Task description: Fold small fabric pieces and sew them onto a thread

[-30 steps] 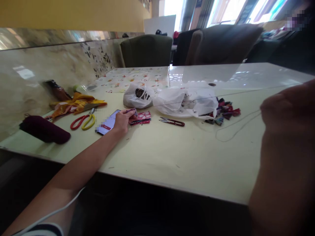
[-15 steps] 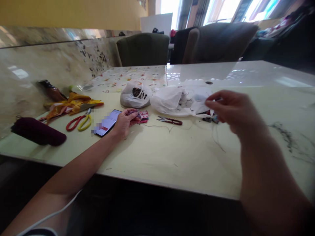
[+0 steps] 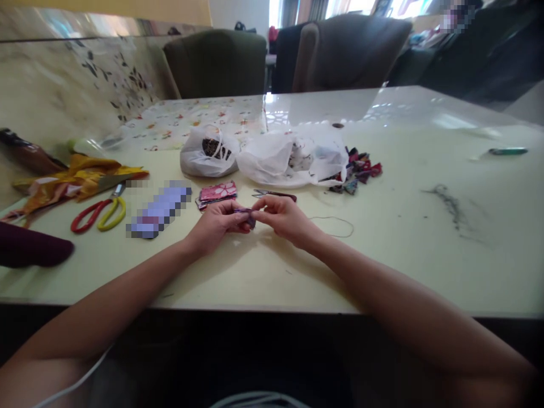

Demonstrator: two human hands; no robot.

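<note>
My left hand (image 3: 216,222) and my right hand (image 3: 283,217) meet over the pale table (image 3: 382,249), both pinched on a small purple fabric piece (image 3: 246,215) held between them. A thin thread (image 3: 340,222) loops on the table just right of my right hand; whether my fingers hold it I cannot tell. Behind the hands lie a stack of pink floral fabric squares (image 3: 217,193) and small red thread snips (image 3: 274,195).
Two white plastic bags (image 3: 293,160) sit mid-table with a heap of coloured fabric pieces (image 3: 357,170) beside them. Red-and-yellow scissors (image 3: 98,208), a phone (image 3: 159,209), yellow cloth (image 3: 80,175) and a maroon pouch (image 3: 29,248) lie at the left. Chairs stand beyond.
My right hand came down from the right to meet my left hand at the fabric piece. My left hand drew back toward me from the pink squares. The view tilted down.
</note>
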